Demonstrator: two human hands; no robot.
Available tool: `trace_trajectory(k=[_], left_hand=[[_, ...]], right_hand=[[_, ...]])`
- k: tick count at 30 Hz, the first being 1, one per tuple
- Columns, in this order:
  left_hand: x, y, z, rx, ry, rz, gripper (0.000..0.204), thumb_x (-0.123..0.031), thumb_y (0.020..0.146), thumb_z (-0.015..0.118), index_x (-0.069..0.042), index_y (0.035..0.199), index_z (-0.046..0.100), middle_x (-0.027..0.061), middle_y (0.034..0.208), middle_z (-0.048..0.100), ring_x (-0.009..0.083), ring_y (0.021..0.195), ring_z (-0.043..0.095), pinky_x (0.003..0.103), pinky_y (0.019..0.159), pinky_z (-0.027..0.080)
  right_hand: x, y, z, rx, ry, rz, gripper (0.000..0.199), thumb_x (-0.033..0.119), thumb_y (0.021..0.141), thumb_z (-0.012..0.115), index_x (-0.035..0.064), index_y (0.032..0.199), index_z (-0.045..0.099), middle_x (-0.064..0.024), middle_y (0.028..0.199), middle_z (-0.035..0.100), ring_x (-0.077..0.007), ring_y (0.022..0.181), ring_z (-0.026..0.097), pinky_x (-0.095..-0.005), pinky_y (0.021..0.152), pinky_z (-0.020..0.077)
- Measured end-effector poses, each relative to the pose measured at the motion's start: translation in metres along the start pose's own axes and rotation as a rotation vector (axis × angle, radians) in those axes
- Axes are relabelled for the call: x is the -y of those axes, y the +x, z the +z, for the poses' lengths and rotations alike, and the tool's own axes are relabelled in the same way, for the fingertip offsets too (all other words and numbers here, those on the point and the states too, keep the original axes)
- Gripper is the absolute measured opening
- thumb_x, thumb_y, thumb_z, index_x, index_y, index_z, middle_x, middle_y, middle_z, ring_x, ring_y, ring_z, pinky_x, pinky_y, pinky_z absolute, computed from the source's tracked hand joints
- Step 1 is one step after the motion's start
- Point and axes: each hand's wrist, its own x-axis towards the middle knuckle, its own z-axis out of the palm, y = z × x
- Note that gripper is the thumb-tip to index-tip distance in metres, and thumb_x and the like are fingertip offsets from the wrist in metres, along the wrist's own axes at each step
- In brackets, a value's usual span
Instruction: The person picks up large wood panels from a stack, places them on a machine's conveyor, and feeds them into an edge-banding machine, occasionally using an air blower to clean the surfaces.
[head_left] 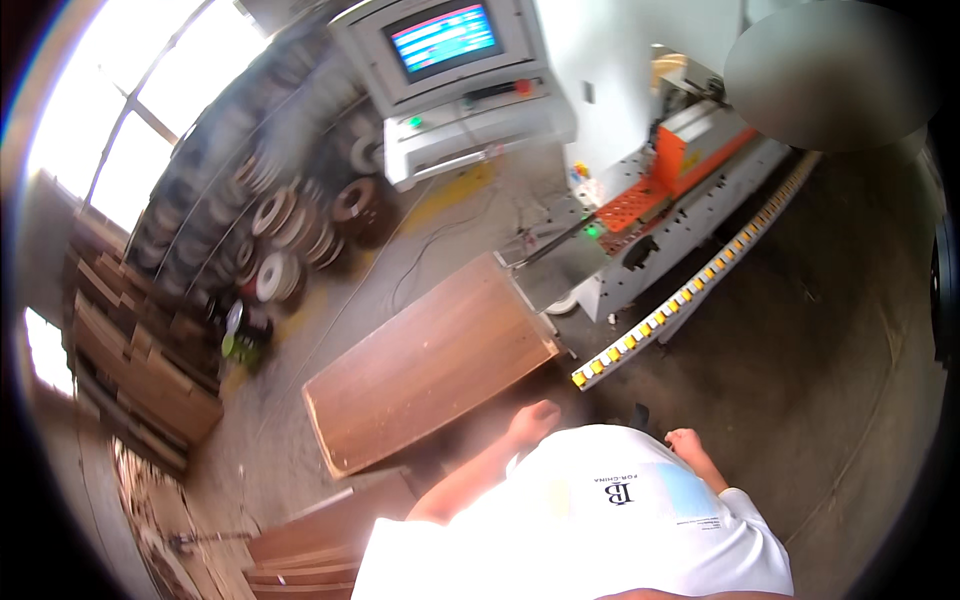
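Note:
My left hand (534, 421) is in front of my body, near the close edge of a brown wooden panel or bench top (430, 365). Its fingers look curled into a loose fist, and no object shows in it. A small gap seems to lie between that hand and the wood. On the other side of my white shirt, my right hand (684, 441) is also curled, with nothing visible in it. A small dark object (641, 413), too unclear to name, shows between the two hands. Blur softens the finger outlines.
A machine with a control screen (445, 40) and an orange guard (672, 155) stands ahead. Its rail with yellow rollers (660, 318) reaches toward me at right. Rolls of edge banding (280, 215) fill racks at left. Stacked boards (140, 370) stand left; more brown boards (330, 530) lie near.

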Motion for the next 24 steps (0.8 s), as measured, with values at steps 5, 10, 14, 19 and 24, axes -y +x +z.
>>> trace_trajectory(k=[5, 10, 14, 19, 24], left_hand=[[0.096, -0.091, 0.041, -0.234, 0.105, -0.431, 0.038, -0.03, 0.091, 0.06, -0.01, 0.122, 0.066, 0.0145, 0.122, 0.067, 0.0311, 0.112, 0.063, 0.04, 0.094, 0.05], [0.131, -0.181, 0.113, -0.365, -0.093, -0.701, 0.038, -0.031, 0.09, 0.059, -0.009, 0.121, 0.066, 0.0159, 0.122, 0.066, 0.0339, 0.114, 0.062, 0.043, 0.097, 0.049], [0.133, -0.247, 0.22, -0.684, -0.367, -0.788, 0.03, -0.026, 0.09, 0.06, -0.007, 0.11, 0.069, 0.0151, 0.11, 0.07, 0.0308, 0.104, 0.066, 0.042, 0.09, 0.052], [0.138, -0.27, 0.349, -0.782, -0.618, -0.953, 0.037, -0.034, 0.095, 0.057, -0.007, 0.117, 0.069, 0.0161, 0.12, 0.067, 0.0309, 0.11, 0.063, 0.042, 0.095, 0.049], [0.11, -0.268, 0.446, -0.837, -1.026, -1.065, 0.034, -0.034, 0.095, 0.055, -0.009, 0.111, 0.07, 0.0143, 0.112, 0.068, 0.0289, 0.102, 0.062, 0.043, 0.09, 0.048]], right_hand=[[0.084, 0.058, -0.039, 0.294, -0.127, 0.026, 0.04, 0.038, 0.099, 0.055, 0.0034, 0.085, 0.069, -0.0045, 0.053, 0.054, -0.014, 0.042, 0.049, -0.0307, 0.044, 0.0423], [0.078, 0.117, -0.01, 0.446, -0.272, -0.106, 0.049, 0.044, 0.096, 0.056, 0.0028, 0.072, 0.067, -0.0062, 0.055, 0.054, -0.0172, 0.045, 0.049, -0.0333, 0.048, 0.0401], [0.056, 0.156, 0.028, 0.7, -0.562, -0.356, 0.051, 0.046, 0.094, 0.057, 0.0005, 0.076, 0.071, -0.0152, 0.071, 0.067, -0.0277, 0.069, 0.064, -0.0395, 0.068, 0.0483], [0.06, 0.199, 0.086, 0.848, -0.817, -0.709, 0.045, 0.038, 0.097, 0.049, -0.0026, 0.087, 0.066, -0.0251, 0.082, 0.065, -0.0409, 0.082, 0.063, -0.0451, 0.075, 0.0475], [0.196, 0.087, 0.097, 0.917, -0.681, -0.624, 0.031, 0.028, 0.097, 0.055, 0.0005, 0.091, 0.069, -0.005, 0.063, 0.059, -0.0138, 0.051, 0.056, -0.0291, 0.048, 0.0439]])
